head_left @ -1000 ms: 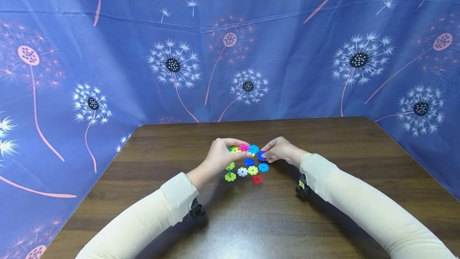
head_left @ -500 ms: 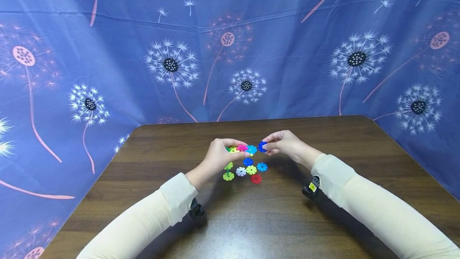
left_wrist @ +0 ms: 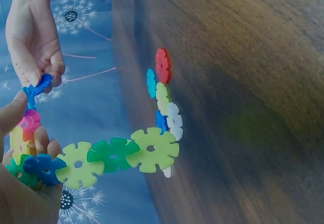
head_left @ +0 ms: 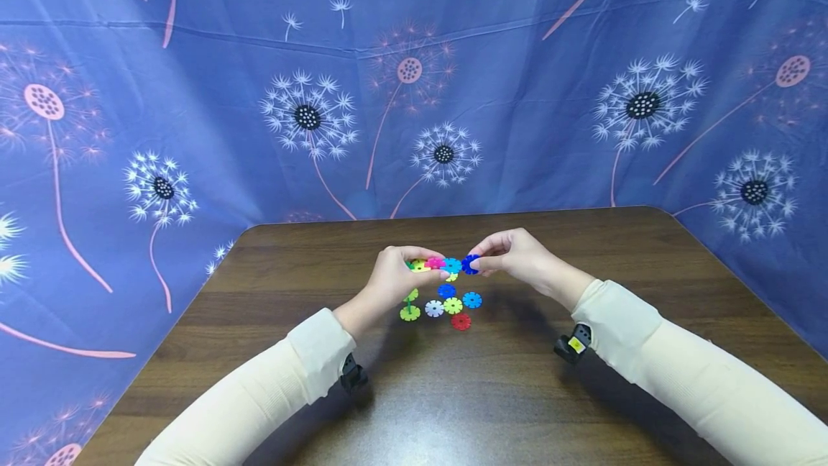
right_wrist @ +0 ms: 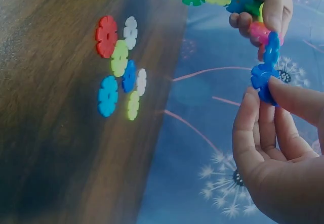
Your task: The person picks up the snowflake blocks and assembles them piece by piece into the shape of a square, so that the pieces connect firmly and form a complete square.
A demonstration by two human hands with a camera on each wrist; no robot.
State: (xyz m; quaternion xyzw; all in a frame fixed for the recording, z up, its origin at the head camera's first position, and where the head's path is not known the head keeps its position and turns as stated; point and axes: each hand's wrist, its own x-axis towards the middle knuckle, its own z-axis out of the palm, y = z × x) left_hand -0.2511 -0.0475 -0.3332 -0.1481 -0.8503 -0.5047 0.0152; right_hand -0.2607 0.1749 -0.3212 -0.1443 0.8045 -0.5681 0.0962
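Note:
My left hand [head_left: 390,275] holds a chain of slotted plastic flower discs [left_wrist: 78,164] above the table. Yellow-green, green, blue, yellow and pink discs interlock along it, partly hidden by the fingers. At its end, beside the pink disc [right_wrist: 259,33], sits a light blue disc [head_left: 452,265]. Between thumb and fingers, my right hand [head_left: 524,259] pinches a dark blue disc [right_wrist: 263,82]. That disc's edge meets the light blue one; whether their slots interlock I cannot tell.
Loose discs lie flat on the brown wooden table [head_left: 414,394] under the hands: red [head_left: 461,321], light blue [head_left: 473,300], dark blue [head_left: 447,291], yellow-green [right_wrist: 119,58] and white [right_wrist: 130,33] ones. A blue dandelion-print cloth [head_left: 517,128] hangs behind the table's far edge.
My right hand has lifted the dark blue disc from lower down, then brought it left against the light blue disc, closing a small gap. The left hand has barely moved.

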